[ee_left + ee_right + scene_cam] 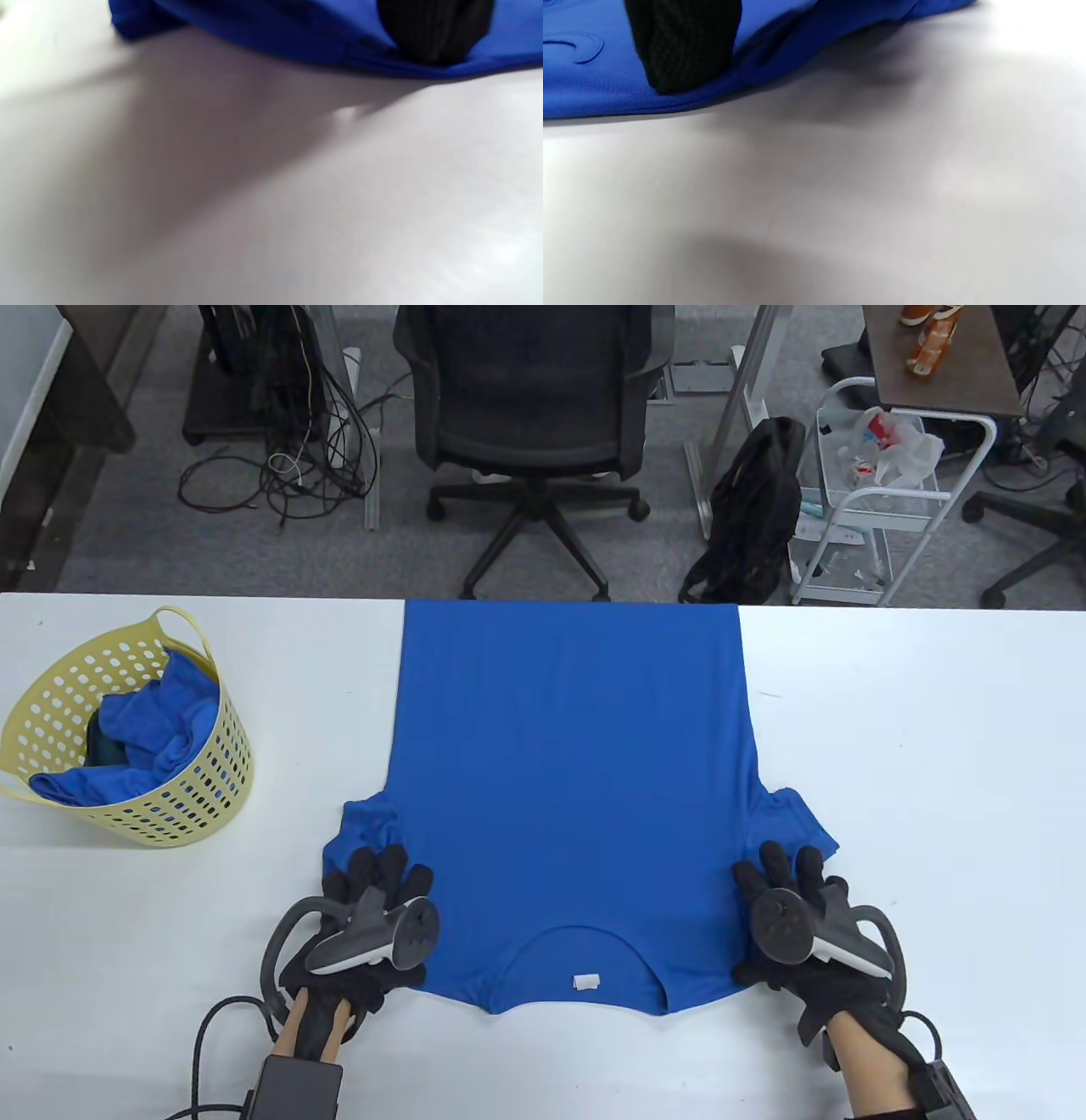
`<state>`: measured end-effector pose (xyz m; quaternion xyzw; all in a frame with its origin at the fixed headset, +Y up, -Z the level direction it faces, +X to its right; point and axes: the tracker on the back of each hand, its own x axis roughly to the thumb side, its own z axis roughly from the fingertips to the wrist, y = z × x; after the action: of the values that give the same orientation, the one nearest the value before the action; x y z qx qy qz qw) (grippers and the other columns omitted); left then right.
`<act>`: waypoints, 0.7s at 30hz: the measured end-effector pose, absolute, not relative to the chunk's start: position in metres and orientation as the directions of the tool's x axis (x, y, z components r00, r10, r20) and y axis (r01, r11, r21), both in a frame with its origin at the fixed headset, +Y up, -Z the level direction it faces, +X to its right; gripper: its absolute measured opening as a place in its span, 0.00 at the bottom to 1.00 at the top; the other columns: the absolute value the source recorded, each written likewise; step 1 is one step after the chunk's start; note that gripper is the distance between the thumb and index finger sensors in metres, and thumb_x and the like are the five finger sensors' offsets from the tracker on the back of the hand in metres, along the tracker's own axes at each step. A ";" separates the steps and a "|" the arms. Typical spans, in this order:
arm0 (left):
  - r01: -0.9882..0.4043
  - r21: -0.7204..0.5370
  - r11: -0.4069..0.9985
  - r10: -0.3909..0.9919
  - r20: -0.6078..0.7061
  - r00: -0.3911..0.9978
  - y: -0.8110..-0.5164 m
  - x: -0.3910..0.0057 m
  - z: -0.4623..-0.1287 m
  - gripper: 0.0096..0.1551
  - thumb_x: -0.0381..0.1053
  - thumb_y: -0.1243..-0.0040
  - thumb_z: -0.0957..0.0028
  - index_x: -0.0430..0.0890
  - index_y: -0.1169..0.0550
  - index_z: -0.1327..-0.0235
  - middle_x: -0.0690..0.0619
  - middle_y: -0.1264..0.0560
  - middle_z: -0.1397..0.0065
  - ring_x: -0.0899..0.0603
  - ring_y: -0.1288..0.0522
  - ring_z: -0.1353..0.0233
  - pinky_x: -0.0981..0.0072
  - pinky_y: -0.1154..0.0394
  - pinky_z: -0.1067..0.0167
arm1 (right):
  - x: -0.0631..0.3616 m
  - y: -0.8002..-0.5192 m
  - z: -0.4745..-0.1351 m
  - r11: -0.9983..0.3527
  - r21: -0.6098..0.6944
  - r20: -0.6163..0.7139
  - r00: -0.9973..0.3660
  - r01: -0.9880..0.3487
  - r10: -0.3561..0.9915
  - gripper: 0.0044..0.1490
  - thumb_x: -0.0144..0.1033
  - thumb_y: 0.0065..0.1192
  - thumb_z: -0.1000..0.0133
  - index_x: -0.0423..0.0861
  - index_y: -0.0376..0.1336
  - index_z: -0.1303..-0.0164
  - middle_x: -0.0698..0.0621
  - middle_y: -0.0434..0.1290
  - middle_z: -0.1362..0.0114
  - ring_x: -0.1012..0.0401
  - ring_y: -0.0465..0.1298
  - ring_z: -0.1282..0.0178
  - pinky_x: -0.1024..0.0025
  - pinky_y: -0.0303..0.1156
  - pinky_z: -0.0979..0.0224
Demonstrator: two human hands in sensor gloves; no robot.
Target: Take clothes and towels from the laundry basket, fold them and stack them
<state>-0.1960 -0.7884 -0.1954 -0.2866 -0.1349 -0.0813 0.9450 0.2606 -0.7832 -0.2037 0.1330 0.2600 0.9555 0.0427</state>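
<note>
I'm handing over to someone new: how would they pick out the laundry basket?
Start at the white table, where a blue T-shirt lies spread in the middle. Look to its left: the laundry basket stands near the table's left edge. It is pale yellow, perforated, with loop handles, and holds crumpled blue cloth.

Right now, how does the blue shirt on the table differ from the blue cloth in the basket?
The blue shirt lies spread flat on the white table; the blue cloth sits crumpled in the yellow basket. Both hands rest on the shirt's shoulders; nothing touches the cloth. They share the same bright blue.
</note>
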 end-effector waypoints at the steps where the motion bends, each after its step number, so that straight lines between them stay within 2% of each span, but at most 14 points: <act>1: 0.201 -0.585 0.785 -0.055 0.257 0.965 -0.793 -0.201 -0.198 0.78 0.73 0.39 0.56 0.39 0.68 0.14 0.21 0.68 0.15 0.13 0.57 0.19 0.24 0.48 0.25 | 0.266 -0.788 -0.205 -0.819 0.571 0.192 -0.961 -0.053 0.197 0.73 0.54 0.68 0.45 0.42 0.26 0.11 0.37 0.21 0.14 0.33 0.24 0.21 0.27 0.32 0.23; 3: 0.145 -0.649 0.747 -0.014 0.202 0.979 -0.797 -0.210 -0.197 0.82 0.74 0.40 0.58 0.34 0.70 0.16 0.17 0.69 0.18 0.13 0.61 0.21 0.24 0.48 0.25 | 0.274 -0.795 -0.205 -0.743 0.663 0.108 -0.970 -0.094 0.219 0.76 0.57 0.67 0.48 0.42 0.22 0.14 0.34 0.19 0.17 0.30 0.22 0.25 0.26 0.32 0.25; 5: 0.161 -0.639 0.752 -0.045 0.194 0.980 -0.796 -0.212 -0.193 0.83 0.74 0.39 0.58 0.31 0.69 0.17 0.14 0.67 0.19 0.11 0.59 0.22 0.24 0.45 0.26 | 0.273 -0.792 -0.203 -0.757 0.647 0.120 -0.969 -0.089 0.217 0.77 0.56 0.69 0.48 0.40 0.23 0.15 0.31 0.20 0.18 0.27 0.25 0.27 0.22 0.36 0.29; 8: 0.190 -0.653 0.733 -0.075 0.200 0.977 -0.795 -0.212 -0.186 0.84 0.74 0.39 0.59 0.30 0.69 0.17 0.12 0.66 0.20 0.09 0.57 0.23 0.23 0.42 0.27 | 0.263 -0.787 -0.195 -0.768 0.640 0.182 -0.975 0.018 0.128 0.78 0.57 0.70 0.50 0.36 0.24 0.15 0.25 0.24 0.18 0.18 0.33 0.28 0.16 0.48 0.33; 13: 0.270 -0.635 0.724 -0.154 0.233 0.960 -0.792 -0.206 -0.177 0.84 0.74 0.37 0.62 0.28 0.64 0.16 0.08 0.59 0.20 0.07 0.48 0.24 0.24 0.33 0.29 | 0.252 -0.779 -0.183 -0.796 0.589 0.245 -0.970 0.142 0.008 0.81 0.57 0.72 0.53 0.29 0.29 0.13 0.18 0.33 0.16 0.15 0.47 0.25 0.16 0.66 0.37; 17: 0.332 -0.615 0.715 -0.217 0.256 0.942 -0.789 -0.198 -0.173 0.85 0.75 0.35 0.65 0.26 0.59 0.15 0.05 0.50 0.22 0.07 0.39 0.26 0.25 0.26 0.33 | 0.251 -0.777 -0.179 -0.800 0.577 0.256 -0.967 0.165 -0.014 0.81 0.56 0.74 0.54 0.26 0.31 0.13 0.16 0.36 0.16 0.14 0.51 0.27 0.17 0.68 0.38; 21: 0.359 -0.609 0.707 -0.243 0.267 0.932 -0.789 -0.193 -0.170 0.85 0.75 0.35 0.66 0.25 0.57 0.16 0.05 0.46 0.23 0.07 0.35 0.27 0.26 0.23 0.36 | 0.250 -0.777 -0.179 -0.799 0.574 0.261 -0.965 0.179 -0.028 0.82 0.56 0.74 0.54 0.26 0.32 0.13 0.16 0.37 0.16 0.14 0.52 0.27 0.16 0.68 0.38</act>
<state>-0.1933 -0.7886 -0.1704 -0.3460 -0.0835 -0.1637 0.9201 0.2500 -0.7767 -0.1789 0.1206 0.3121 0.9407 -0.0551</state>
